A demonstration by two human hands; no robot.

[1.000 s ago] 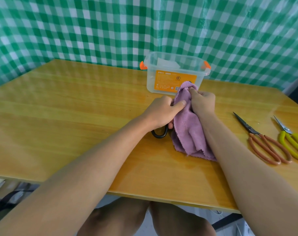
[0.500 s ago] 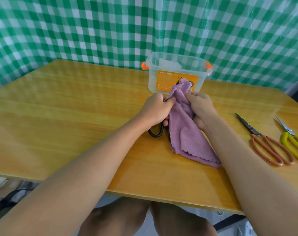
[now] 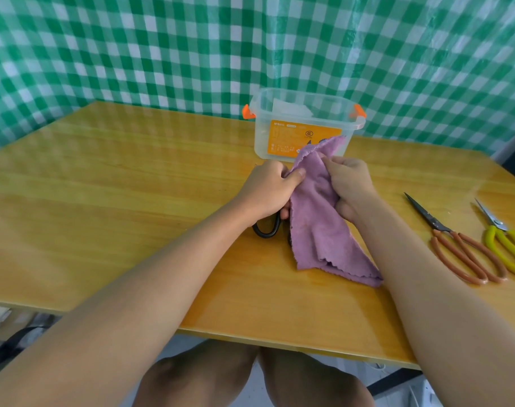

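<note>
You're wiping blades, it seems. Your left hand (image 3: 268,192) grips the black-handled scissors (image 3: 267,231) by the handles, one glossy loop showing just below your fist. Your right hand (image 3: 350,183) is clenched round the purple microfibre cloth (image 3: 318,230), soft and scallop-edged, bunched over the blades and trailing below your grip. Next, probably draw the cloth firmly toward the tips beyond your knuckles, fingers clear of the edges.
</note>
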